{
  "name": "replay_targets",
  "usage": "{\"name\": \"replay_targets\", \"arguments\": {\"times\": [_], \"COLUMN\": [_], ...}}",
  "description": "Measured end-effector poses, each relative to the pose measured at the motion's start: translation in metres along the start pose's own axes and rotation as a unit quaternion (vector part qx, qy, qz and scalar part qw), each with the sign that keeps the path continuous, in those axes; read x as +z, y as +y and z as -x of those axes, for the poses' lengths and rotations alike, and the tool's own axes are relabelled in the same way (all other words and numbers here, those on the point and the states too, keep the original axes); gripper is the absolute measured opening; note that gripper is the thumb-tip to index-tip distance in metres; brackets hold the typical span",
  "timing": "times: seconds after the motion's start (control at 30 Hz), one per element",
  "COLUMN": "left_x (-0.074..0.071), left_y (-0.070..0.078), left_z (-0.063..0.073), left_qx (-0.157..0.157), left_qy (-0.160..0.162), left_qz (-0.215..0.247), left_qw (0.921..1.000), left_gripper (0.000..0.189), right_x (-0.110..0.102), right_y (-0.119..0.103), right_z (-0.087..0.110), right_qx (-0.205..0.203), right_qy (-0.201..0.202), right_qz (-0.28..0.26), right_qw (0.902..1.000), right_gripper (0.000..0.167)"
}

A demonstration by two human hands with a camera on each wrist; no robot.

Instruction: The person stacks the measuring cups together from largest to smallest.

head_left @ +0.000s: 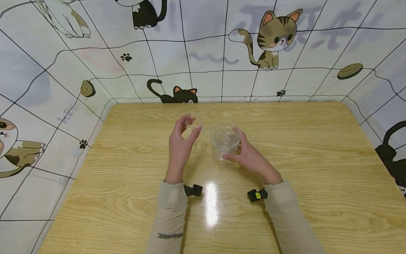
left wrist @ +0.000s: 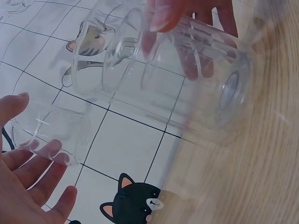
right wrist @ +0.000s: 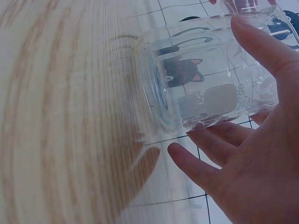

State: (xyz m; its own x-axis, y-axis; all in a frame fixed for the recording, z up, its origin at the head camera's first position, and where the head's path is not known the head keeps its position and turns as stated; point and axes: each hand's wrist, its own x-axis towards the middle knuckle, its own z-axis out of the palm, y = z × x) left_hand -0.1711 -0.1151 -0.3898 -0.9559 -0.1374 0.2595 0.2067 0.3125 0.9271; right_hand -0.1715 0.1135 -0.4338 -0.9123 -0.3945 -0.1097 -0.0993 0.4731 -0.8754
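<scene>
My left hand (head_left: 180,143) holds a small clear cup (head_left: 194,124) between thumb and fingers, above the table. The left wrist view shows this cup (left wrist: 56,133) as a short see-through cylinder. My right hand (head_left: 252,157) grips a larger clear jug (head_left: 224,143) by its side, thumb in front and fingers behind. That jug has a wide rim with a pouring lip; in the right wrist view the jug (right wrist: 205,79) bears pale printed markings. Its base is at or just above the tabletop; I cannot tell which. The small cup is left of the jug, apart from it.
The wooden table (head_left: 120,197) reaches back to a white wall sheet (head_left: 206,60) with cat drawings and black lines. A bright light reflection (head_left: 211,204) lies between the forearms. Black wrist devices (head_left: 194,190) sit at both sleeve cuffs.
</scene>
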Motion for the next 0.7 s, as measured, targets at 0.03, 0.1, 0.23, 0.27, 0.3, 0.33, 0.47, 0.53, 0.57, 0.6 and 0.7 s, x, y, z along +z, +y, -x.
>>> {"name": "replay_targets", "arguments": {"times": [0.03, 0.1, 0.23, 0.27, 0.3, 0.33, 0.47, 0.53, 0.57, 0.6, 0.7], "left_x": [0.001, 0.001, 0.003, 0.003, 0.003, 0.003, 0.004, 0.004, 0.005, 0.005, 0.006], "left_y": [-0.004, -0.004, 0.000, 0.002, 0.003, 0.005, 0.010, 0.013, 0.014, 0.016, 0.019], "left_z": [-0.001, -0.002, 0.000, 0.000, 0.000, 0.001, 0.002, 0.003, 0.004, 0.004, 0.005], "left_qx": [0.002, 0.008, 0.021, 0.024, 0.027, 0.031, 0.041, 0.045, 0.045, 0.047, 0.047], "left_qy": [0.000, -0.002, -0.007, -0.009, -0.009, -0.010, -0.013, -0.016, -0.018, -0.020, -0.024], "left_qz": [0.001, 0.003, 0.009, 0.010, 0.010, 0.011, 0.015, 0.017, 0.019, 0.020, 0.028], "left_qw": [1.0000, 1.0000, 0.9997, 0.9996, 0.9995, 0.9994, 0.9990, 0.9987, 0.9986, 0.9985, 0.9982], "left_gripper": [0.053, 0.054, 0.053, 0.052, 0.052, 0.051, 0.049, 0.049, 0.049, 0.049, 0.048], "right_x": [0.000, 0.000, 0.000, 0.000, 0.000, 0.000, 0.000, 0.000, 0.000, 0.000, 0.000], "right_y": [0.000, 0.000, 0.001, 0.001, 0.001, 0.002, 0.002, 0.002, 0.002, 0.002, 0.001], "right_z": [0.000, 0.000, 0.000, 0.000, 0.000, -0.001, -0.001, -0.001, -0.001, -0.001, -0.001], "right_qx": [-0.002, -0.006, -0.006, -0.007, -0.007, -0.007, -0.009, -0.007, -0.007, -0.005, -0.003], "right_qy": [0.000, -0.001, 0.001, 0.000, 0.001, 0.001, -0.002, -0.003, -0.003, -0.003, -0.003], "right_qz": [-0.002, -0.006, -0.012, -0.013, -0.015, -0.017, -0.024, -0.023, -0.023, -0.022, -0.022], "right_qw": [1.0000, 1.0000, 0.9999, 0.9999, 0.9999, 0.9998, 0.9997, 0.9997, 0.9997, 0.9997, 0.9997], "right_gripper": [0.101, 0.101, 0.100, 0.100, 0.100, 0.100, 0.100, 0.100, 0.100, 0.100, 0.100]}}
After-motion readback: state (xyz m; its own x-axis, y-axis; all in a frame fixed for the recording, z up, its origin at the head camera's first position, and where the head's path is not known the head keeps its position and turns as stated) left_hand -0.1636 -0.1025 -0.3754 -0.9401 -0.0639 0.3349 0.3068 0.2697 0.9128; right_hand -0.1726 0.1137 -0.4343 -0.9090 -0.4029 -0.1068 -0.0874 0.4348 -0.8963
